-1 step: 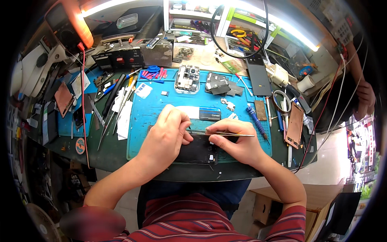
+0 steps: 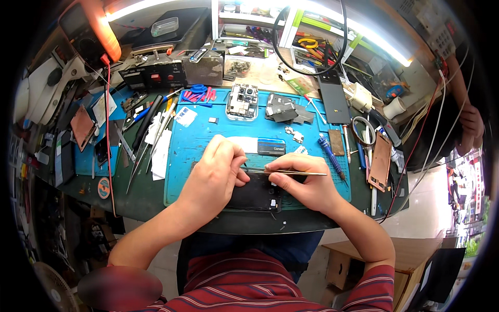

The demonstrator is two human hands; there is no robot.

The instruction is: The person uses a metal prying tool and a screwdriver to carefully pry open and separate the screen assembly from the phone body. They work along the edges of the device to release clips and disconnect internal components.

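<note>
My left hand (image 2: pixel 215 177) is closed in a pinch over a black phone part (image 2: pixel 249 192); what its fingertips hold is too small and hidden to name. My right hand (image 2: pixel 304 184) grips slim metal tweezers (image 2: pixel 315 173), lying roughly level, their tip near my left fingertips. The black part rests on a blue work mat (image 2: pixel 182 138) under both hands. Just beyond them lie a white strip (image 2: pixel 244 144) and a dark blue rectangular piece (image 2: pixel 271 149). A blue-handled screwdriver (image 2: pixel 331 156) lies right of my right hand.
A circuit board with cameras (image 2: pixel 241 101), dark thin plates (image 2: pixel 286 109) and pink tools (image 2: pixel 208 96) sit at the mat's back. Tools and a copper-coloured frame (image 2: pixel 379 161) crowd the right, more tools (image 2: pixel 145 130) the left. Cables hang at both sides. Another arm and hand (image 2: pixel 470 119) show far right.
</note>
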